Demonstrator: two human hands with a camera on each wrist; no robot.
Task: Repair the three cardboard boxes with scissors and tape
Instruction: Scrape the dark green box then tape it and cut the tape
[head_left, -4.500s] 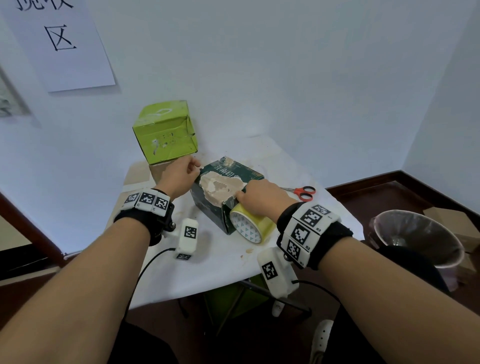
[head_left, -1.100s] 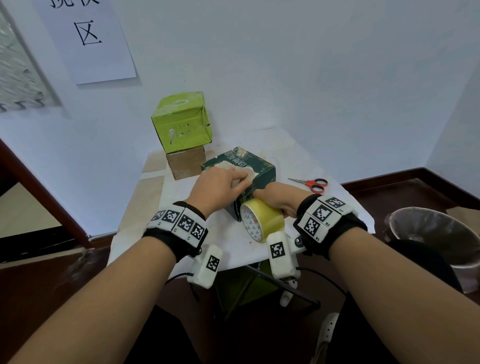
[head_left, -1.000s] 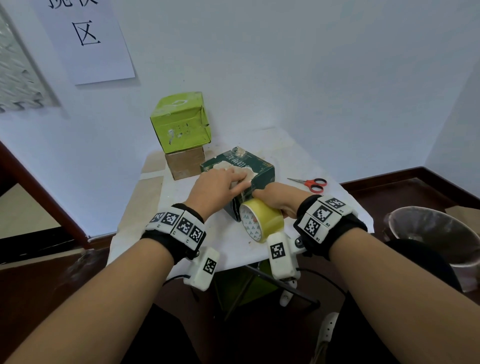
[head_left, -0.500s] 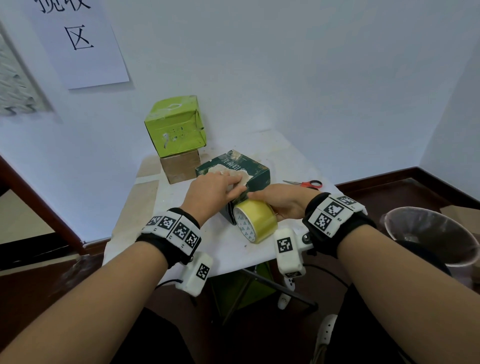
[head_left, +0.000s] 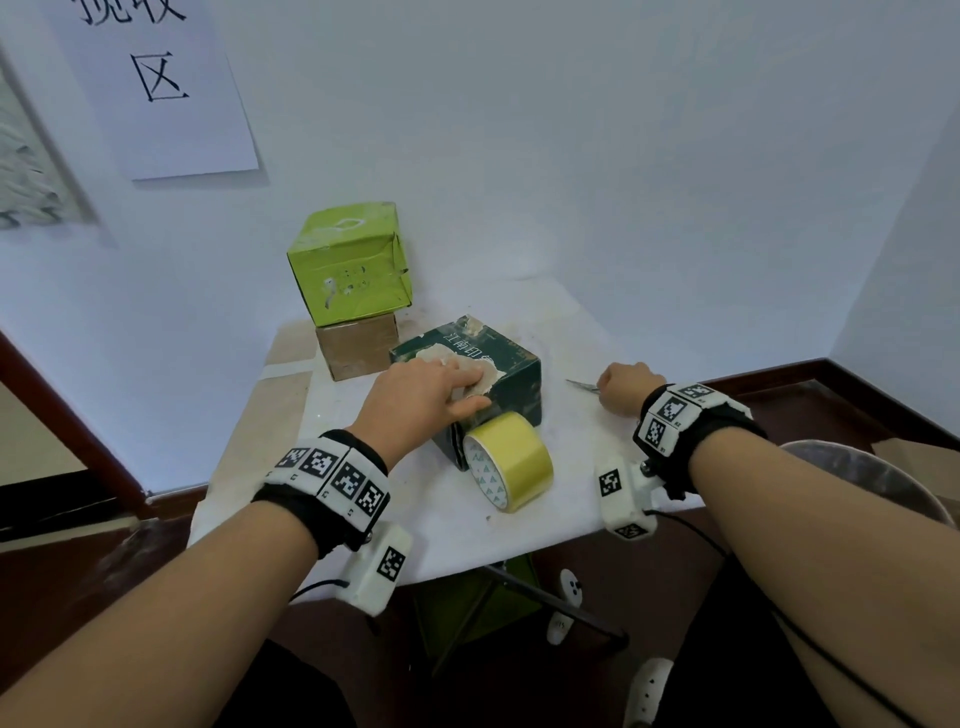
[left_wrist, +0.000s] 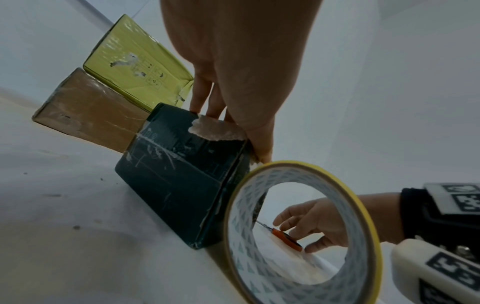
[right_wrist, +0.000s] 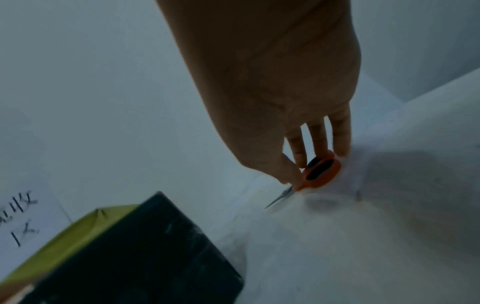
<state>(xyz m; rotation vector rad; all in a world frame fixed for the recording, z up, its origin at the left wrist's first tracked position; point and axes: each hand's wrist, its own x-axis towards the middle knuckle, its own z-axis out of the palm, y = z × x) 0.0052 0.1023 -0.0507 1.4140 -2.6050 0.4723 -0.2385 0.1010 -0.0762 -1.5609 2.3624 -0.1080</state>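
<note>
Nearest, at 6 o'clock on the table (head_left: 524, 530): tape roll (head_left: 511, 465), on edge, touching the dark green box (head_left: 498, 384). Behind, at 11 o'clock: left hand (head_left: 415, 400), fingers flat, pressing the box's torn top. At 2 o'clock: right hand (head_left: 626, 387) pinching the scissors (right_wrist: 318, 172) by their orange handles, blades pointing to 9 o'clock, toward the box. Farthest, 10 o'clock: light green box (head_left: 350, 270) stacked on brown box (head_left: 356, 348).
</note>
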